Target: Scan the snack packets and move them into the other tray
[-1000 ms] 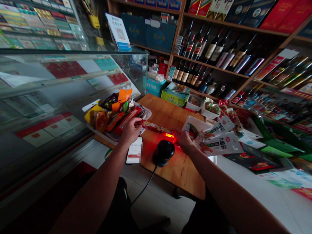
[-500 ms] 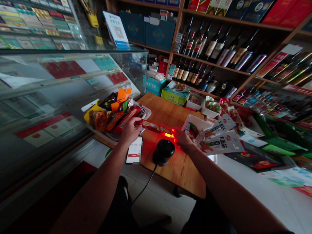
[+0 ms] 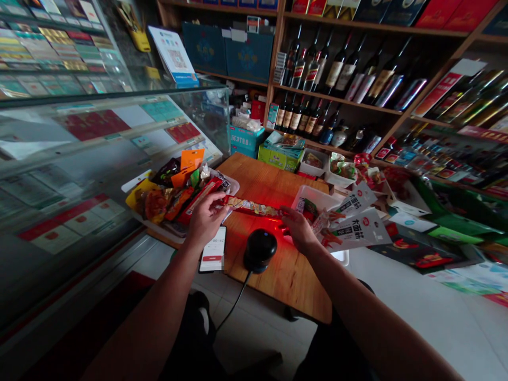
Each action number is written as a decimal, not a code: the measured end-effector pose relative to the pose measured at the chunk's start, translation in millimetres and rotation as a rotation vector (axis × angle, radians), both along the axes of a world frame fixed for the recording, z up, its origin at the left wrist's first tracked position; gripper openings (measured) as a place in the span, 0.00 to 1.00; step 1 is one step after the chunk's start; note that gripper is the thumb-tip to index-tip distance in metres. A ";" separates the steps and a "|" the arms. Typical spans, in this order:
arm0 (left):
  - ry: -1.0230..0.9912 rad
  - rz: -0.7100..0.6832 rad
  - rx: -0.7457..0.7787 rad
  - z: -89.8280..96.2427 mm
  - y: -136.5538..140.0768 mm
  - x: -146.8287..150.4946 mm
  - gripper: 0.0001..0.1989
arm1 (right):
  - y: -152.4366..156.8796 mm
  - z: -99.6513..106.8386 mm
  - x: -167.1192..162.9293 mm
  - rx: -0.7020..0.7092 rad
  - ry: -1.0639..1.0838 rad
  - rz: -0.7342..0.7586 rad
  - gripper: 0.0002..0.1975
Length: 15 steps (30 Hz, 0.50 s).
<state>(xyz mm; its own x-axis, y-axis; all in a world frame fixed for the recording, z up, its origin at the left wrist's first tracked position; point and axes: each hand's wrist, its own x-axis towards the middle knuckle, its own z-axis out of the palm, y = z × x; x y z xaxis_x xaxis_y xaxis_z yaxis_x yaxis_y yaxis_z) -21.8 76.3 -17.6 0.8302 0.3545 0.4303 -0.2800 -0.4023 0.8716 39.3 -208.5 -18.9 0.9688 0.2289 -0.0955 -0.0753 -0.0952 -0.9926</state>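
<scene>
A long, narrow snack packet (image 3: 254, 206), red with a patterned face, is stretched level between my two hands above the wooden table. My left hand (image 3: 208, 217) pinches its left end, and my right hand (image 3: 297, 226) grips the right end. Just below the packet stands a black barcode scanner (image 3: 261, 247) with a cable, throwing red light on the tabletop and near my right fingers. A phone (image 3: 213, 248) showing a timer lies beside my left wrist. To the left, a tray (image 3: 234, 185) is heaped with packaged snacks; to the right, a white basket (image 3: 304, 193) holds more packets.
The wooden table (image 3: 254, 172) stands between a glass display counter (image 3: 119, 95) at left and shelves of wine bottles (image 3: 337, 69) behind. Grey snack bags (image 3: 359, 230) stick out over the right basket. A green box (image 3: 280, 153) sits beyond the table's far edge.
The packet has turned so its patterned face shows more, and the bright red glare on its right end is gone. Both hands still hold it. The view has shifted slightly.
</scene>
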 end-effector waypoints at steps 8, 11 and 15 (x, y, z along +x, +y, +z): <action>-0.039 -0.095 0.070 37.1 -81.8 -33.8 0.18 | -50.8 18.8 18.1 0.209 0.066 -0.180 0.23; -0.009 -0.149 0.065 43.5 -126.7 -42.6 0.18 | -72.9 25.1 29.2 0.158 0.050 -0.261 0.21; 0.020 -0.225 0.024 37.0 -182.3 -36.3 0.16 | -102.5 34.0 43.2 -0.044 -0.060 -0.370 0.19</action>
